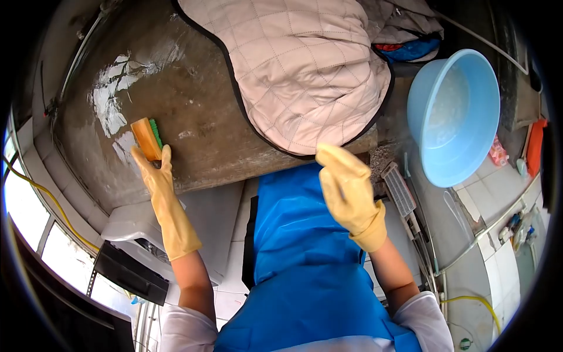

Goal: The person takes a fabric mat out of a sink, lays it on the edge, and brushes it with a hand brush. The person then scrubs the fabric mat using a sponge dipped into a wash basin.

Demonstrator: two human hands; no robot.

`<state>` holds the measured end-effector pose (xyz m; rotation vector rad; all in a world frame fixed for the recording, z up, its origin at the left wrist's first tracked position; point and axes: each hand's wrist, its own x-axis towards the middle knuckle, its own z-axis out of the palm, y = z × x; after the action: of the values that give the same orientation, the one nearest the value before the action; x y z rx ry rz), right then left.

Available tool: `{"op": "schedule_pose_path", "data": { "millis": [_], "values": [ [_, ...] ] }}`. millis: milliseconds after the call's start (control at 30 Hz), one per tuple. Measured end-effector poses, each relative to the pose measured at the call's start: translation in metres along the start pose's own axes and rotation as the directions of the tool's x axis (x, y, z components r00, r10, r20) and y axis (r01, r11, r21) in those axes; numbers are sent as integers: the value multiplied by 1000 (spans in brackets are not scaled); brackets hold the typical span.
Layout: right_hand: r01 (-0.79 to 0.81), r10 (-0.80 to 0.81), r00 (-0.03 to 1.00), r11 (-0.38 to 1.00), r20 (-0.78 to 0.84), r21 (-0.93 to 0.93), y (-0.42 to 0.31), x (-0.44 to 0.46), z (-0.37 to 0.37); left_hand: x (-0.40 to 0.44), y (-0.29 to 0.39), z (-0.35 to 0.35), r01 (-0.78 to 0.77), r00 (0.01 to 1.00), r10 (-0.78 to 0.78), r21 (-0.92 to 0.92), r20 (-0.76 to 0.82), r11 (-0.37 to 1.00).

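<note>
On the wet brown slab, my left hand, in a yellow rubber glove, has its thumb and fingers around the near end of a scrubbing brush. The brush has an orange back and green bristles and lies tilted on its side. My right hand, gloved the same way, is raised at the slab's front edge, just below a pale pink quilted cloth with black edging. Its fingers are bent together; whether anything is between them cannot be made out.
A light blue basin with some liquid stands at the right. Behind the cloth lies a bundle with blue and red parts. A grey-white appliance is below the slab at left. A long-handled tool leans near the right arm.
</note>
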<state>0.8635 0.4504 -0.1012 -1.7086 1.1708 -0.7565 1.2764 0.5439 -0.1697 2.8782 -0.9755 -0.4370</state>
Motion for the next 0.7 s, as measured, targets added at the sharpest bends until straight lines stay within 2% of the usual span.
{"op": "schedule_pose_path", "data": {
  "millis": [67,133,167,200,233,267,333,367,400,467,500,533,600,633,667,700],
  "values": [
    [-122,121,992,992,-22,-27,7,-1,-10,2,-12,3,-48,999,48,-36,0,998],
    [-294,299,936,954,-186,51,-4,10,-21,6,-25,4,-97,995,97,-70,-1,993],
    [-318,318,923,947,-214,37,8,3,-22,11,-30,6,20,998,-12,-132,61,991],
    [-409,453,869,884,-200,226,-3,13,-30,12,-25,2,143,985,-122,-183,123,973],
    [-407,467,859,871,-210,274,0,13,-29,9,-8,-4,231,960,-191,-199,203,952],
    [-406,483,847,857,-222,316,6,13,-28,9,-14,7,231,961,-192,-201,198,952],
    [-408,495,848,838,-191,362,2,21,-30,3,-23,16,8,1000,-9,-574,0,819],
    [-416,499,848,836,-179,357,0,22,-31,1,-21,17,84,996,-59,-670,60,738],
    [-415,497,855,828,-152,377,1,26,-26,1,-4,15,42,995,-92,-709,-33,704],
    [-407,486,863,830,-138,382,1,25,-24,11,4,23,40,980,-161,-676,-117,736],
    [-399,490,862,814,-131,422,3,25,-19,26,-1,23,122,982,-187,-643,-34,756],
    [-394,496,859,798,-126,456,4,25,-16,31,21,14,254,964,-260,-510,60,822],
    [-390,495,858,801,-136,454,2,29,-16,33,44,41,158,956,-201,-202,-215,967],
    [-364,444,887,839,-124,404,2,30,-18,52,28,54,117,964,-135,-94,-228,989],
    [-326,384,915,882,-121,340,6,35,-22,60,30,64,89,970,-134,-213,-203,973],
    [-302,340,937,904,-83,301,5,36,-13,49,41,48,134,970,-179,-254,-163,958]
  ]
}}
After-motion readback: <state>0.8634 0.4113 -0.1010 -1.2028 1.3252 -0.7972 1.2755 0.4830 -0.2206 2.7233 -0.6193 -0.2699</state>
